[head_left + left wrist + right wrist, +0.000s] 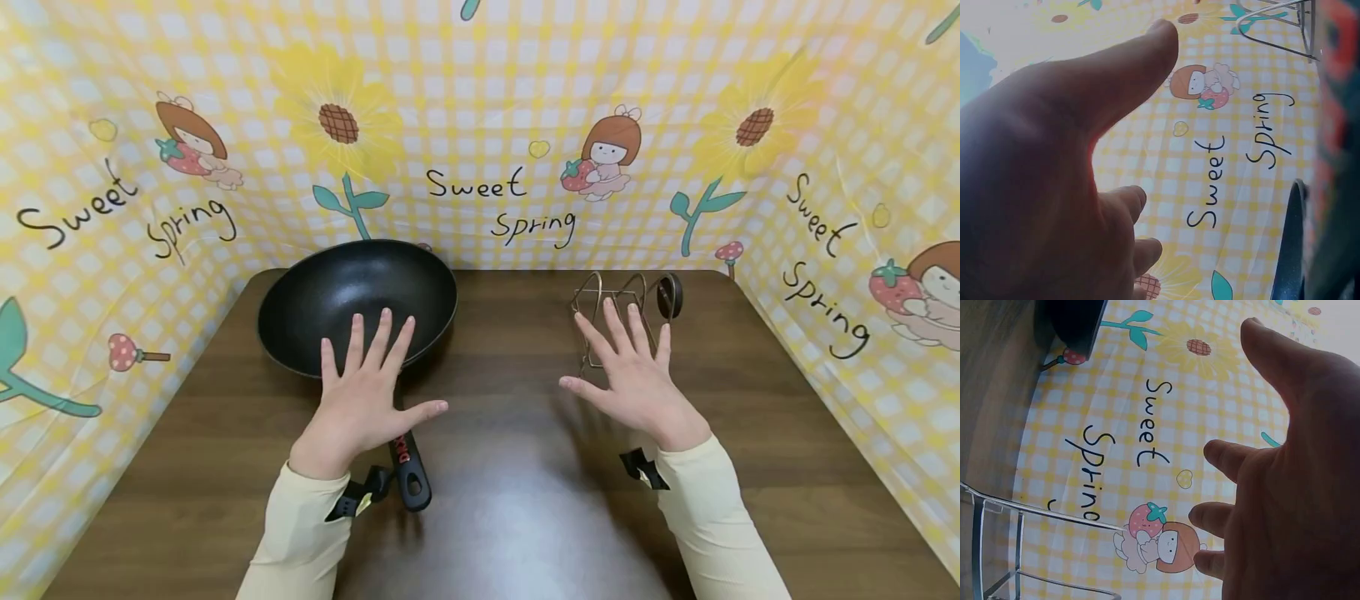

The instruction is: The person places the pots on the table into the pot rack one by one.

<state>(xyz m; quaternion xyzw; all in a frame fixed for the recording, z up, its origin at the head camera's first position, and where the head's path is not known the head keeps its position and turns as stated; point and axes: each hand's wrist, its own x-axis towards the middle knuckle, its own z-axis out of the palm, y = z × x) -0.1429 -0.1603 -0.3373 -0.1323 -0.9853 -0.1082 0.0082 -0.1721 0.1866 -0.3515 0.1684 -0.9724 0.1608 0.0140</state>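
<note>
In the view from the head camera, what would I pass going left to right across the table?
Black wok with the left hand spread open above its near rim → bare brown tabletop → right hand, also spread open → wire rack with a dark round knob at its right end.

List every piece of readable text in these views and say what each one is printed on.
"Sweet Spring": black script repeated on the yellow checked backdrop, also readable in the left wrist view.
"Sweet Sprin": the same print in the right wrist view, cut off by the wire rack.
Red lettering on the pan handle, partly under the left hand: too small to read.
No text on the right hand.
</note>
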